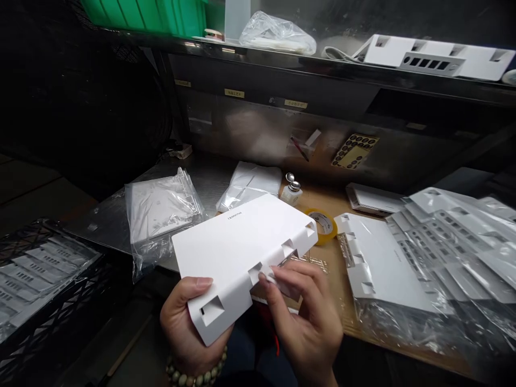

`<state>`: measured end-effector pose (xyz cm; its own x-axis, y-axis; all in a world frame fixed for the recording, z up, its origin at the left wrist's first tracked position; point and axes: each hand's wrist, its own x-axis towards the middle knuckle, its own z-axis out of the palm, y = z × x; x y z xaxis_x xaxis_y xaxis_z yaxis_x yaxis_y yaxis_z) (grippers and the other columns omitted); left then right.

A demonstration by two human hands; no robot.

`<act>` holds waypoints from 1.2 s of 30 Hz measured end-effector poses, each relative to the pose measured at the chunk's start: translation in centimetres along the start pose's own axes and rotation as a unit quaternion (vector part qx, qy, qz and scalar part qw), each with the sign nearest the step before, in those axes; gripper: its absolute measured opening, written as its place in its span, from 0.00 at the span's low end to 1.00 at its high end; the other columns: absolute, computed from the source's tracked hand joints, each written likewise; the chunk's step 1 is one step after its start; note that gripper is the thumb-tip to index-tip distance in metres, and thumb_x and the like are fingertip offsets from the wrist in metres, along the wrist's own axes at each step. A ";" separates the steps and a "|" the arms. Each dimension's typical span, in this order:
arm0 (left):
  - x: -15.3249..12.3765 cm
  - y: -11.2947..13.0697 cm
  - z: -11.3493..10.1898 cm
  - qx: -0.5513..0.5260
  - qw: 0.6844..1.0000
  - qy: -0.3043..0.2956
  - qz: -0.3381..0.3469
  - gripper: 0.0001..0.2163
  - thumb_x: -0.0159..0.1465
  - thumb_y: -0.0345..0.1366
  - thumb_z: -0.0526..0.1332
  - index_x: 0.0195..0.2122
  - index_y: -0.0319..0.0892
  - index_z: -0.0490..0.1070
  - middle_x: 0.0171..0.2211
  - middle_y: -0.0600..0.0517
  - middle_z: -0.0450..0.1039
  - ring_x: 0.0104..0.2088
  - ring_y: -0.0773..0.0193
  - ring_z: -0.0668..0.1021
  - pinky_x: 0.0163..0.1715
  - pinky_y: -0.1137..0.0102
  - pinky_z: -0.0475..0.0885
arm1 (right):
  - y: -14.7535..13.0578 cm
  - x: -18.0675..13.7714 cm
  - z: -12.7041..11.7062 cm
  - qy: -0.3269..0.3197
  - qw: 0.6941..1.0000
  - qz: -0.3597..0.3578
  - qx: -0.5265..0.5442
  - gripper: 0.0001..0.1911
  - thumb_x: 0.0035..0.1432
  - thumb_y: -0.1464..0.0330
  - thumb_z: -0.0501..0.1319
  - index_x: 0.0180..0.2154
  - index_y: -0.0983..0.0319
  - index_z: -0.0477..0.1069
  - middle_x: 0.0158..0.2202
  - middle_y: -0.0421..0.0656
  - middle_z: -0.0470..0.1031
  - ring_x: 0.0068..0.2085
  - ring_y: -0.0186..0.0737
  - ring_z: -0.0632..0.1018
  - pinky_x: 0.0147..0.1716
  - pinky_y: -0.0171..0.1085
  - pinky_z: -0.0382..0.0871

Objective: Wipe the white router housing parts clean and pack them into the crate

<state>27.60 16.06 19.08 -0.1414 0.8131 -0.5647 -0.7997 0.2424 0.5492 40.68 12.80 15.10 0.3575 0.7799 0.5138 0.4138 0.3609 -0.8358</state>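
Note:
A white plastic router cover (242, 231) with small dark lettering and several square notches along its near edge is held tilted above the front of the bench. My left hand (189, 317) grips its lower left corner, thumb on top and the other fingers underneath. At the middle of the notched edge, my right hand (302, 306) is pinched, thumb and index fingertips against the cover; whatever is between them is too small to make out. Behind the cover lie a roll of yellow tape (328, 228) and a pump-top bottle (292, 192).
Bagged white covers (455, 242) are piled at right beside a loose cover (374, 258). Another bagged stack (159, 212) lies left. A black crate (36, 290) holds several covers. Overhead, a shelf (250, 51) carries a green bin (149, 16) and one cover (435, 56).

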 end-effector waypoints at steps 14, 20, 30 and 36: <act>0.4 0.0 -3.1 0.061 0.997 0.024 0.033 0.08 0.55 0.28 0.65 0.22 0.48 0.70 0.22 0.59 0.77 0.27 0.62 0.80 0.31 0.71 0.81 | -0.2 0.3 -0.4 0.026 0.999 0.020 -0.039 0.11 0.59 0.77 0.68 0.43 0.60 0.78 0.39 0.41 0.72 0.40 0.35 0.76 0.34 0.34 0.73; 0.5 0.4 -1.3 0.024 1.000 0.001 0.007 0.22 0.51 0.25 0.63 0.46 0.52 0.78 0.29 0.56 0.82 0.30 0.55 0.84 0.30 0.68 0.82 | 1.5 1.1 -1.4 0.085 0.992 0.062 -0.071 0.07 0.59 0.74 0.69 0.40 0.58 0.79 0.38 0.40 0.73 0.38 0.36 0.76 0.32 0.35 0.71; 2.0 1.2 1.2 -0.005 0.990 0.066 -0.128 0.32 0.53 0.26 0.53 0.62 0.31 0.68 0.30 0.42 0.83 0.31 0.47 0.85 0.39 0.54 0.83 | 0.5 1.2 -2.4 0.115 0.990 0.044 -0.066 0.06 0.59 0.73 0.70 0.39 0.58 0.78 0.37 0.40 0.74 0.39 0.37 0.75 0.35 0.36 0.68; 1.9 1.3 1.5 -0.002 0.990 0.070 -0.124 0.30 0.54 0.26 0.52 0.60 0.30 0.69 0.30 0.41 0.83 0.29 0.48 0.85 0.37 0.55 0.83 | 0.6 1.1 -2.2 0.099 0.993 0.043 -0.056 0.07 0.59 0.73 0.69 0.40 0.58 0.78 0.37 0.40 0.74 0.40 0.38 0.75 0.37 0.37 0.69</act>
<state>27.15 18.70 19.71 -0.0196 0.6470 -0.7623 -0.8222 0.4233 0.3804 43.18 12.75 15.60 0.5482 0.6855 0.4791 0.4618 0.2296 -0.8568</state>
